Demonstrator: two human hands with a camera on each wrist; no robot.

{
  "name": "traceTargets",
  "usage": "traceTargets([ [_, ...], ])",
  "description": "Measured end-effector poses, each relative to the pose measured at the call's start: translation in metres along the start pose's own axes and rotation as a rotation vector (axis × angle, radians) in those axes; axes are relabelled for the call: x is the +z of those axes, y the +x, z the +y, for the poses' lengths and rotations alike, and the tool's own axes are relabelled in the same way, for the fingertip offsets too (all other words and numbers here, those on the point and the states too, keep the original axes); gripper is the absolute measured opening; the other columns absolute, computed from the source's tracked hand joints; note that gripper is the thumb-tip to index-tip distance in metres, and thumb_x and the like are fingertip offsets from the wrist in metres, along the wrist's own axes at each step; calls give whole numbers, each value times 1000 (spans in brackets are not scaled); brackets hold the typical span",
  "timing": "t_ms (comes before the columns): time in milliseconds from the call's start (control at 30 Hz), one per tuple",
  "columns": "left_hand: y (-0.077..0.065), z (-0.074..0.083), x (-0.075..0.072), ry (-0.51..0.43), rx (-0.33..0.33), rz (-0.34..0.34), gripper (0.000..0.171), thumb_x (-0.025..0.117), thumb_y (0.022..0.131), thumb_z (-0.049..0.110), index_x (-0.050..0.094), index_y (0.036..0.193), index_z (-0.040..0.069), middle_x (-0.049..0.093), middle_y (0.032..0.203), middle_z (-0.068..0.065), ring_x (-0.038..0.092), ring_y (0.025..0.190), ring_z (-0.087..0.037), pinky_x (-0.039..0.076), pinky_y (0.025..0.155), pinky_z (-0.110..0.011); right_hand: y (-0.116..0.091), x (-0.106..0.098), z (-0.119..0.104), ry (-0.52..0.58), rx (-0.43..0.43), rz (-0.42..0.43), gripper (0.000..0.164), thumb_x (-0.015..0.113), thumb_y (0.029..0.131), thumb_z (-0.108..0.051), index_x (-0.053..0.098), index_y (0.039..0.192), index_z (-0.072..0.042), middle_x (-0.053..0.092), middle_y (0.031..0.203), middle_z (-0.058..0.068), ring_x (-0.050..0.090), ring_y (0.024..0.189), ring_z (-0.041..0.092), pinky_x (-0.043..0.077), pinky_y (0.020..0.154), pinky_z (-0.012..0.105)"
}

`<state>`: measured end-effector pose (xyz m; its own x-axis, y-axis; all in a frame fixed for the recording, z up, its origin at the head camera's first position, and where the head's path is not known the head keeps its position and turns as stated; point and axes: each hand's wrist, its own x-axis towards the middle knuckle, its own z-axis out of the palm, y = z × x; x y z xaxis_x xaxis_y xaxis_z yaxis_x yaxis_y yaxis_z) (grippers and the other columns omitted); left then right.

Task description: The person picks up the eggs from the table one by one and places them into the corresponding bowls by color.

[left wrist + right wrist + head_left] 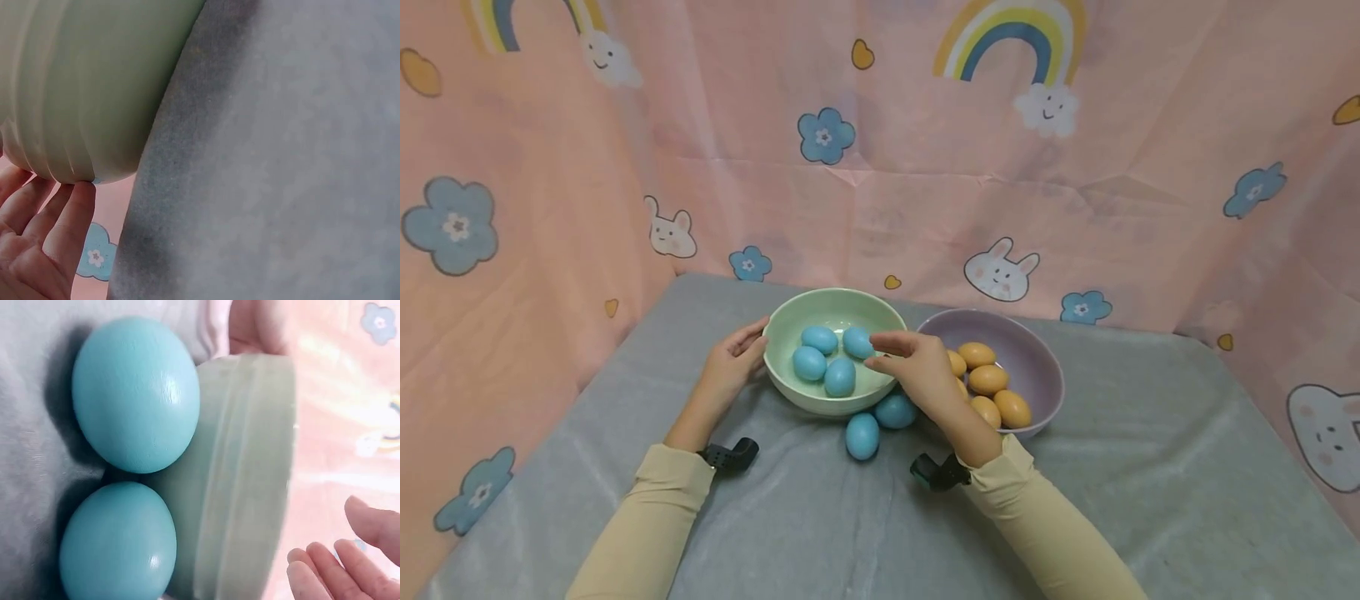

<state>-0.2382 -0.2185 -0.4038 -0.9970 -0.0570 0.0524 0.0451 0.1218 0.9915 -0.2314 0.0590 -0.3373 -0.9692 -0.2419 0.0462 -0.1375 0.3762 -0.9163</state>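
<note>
A light green bowl [786,392] holds several blue eggs [839,377]. My left hand [728,367] touches the bowl's left side with straight fingertips [78,203], seen against its outer wall in the left wrist view. Over the right rim is my right hand [921,371], thumb and fingers apart with nothing between them, close to the blue egg [857,342] on that side. Two more blue eggs lie on the cloth at the bowl's front right: one egg [862,437] in front, the other egg [896,411] partly under the right hand in the head view.
Right of the green bowl stands a purple bowl [1037,387] with several orange-yellow eggs [988,380], partly hidden by the right hand and wrist. Grey cloth [820,517] covers the table. A pink patterned curtain [910,217] hangs behind and at both sides.
</note>
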Motion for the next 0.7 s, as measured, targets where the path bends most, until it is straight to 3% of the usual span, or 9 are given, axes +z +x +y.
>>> traceTargets([
  [267, 0, -1, -1, 12, 12, -1, 50, 52, 104, 23, 42, 151, 8, 46, 153, -15, 47, 139, -27, 51, 91, -9, -34, -11, 3, 38, 3, 45, 38, 76, 85, -7, 69, 122, 0, 69, 125, 18, 64, 120, 29, 53, 104, 37],
  [500, 1, -2, 0, 14, 16, -4, 51, 53, 104, 24, 42, 151, 8, 46, 153, -16, 48, 139, -27, 51, 91, -9, -57, -11, 11, -72, 30, 53, 50, 77, 85, -6, 62, 131, 3, 63, 134, 19, 60, 126, 31, 52, 104, 36],
  [700, 0, -2, -1, 9, 17, -8, 52, 53, 104, 25, 41, 152, 7, 45, 154, -16, 46, 140, -28, 50, 92, -9, -67, -7, 17, -63, 21, 25, 57, 78, 83, -2, 57, 135, 7, 59, 139, 21, 55, 132, 32, 49, 106, 37],
])
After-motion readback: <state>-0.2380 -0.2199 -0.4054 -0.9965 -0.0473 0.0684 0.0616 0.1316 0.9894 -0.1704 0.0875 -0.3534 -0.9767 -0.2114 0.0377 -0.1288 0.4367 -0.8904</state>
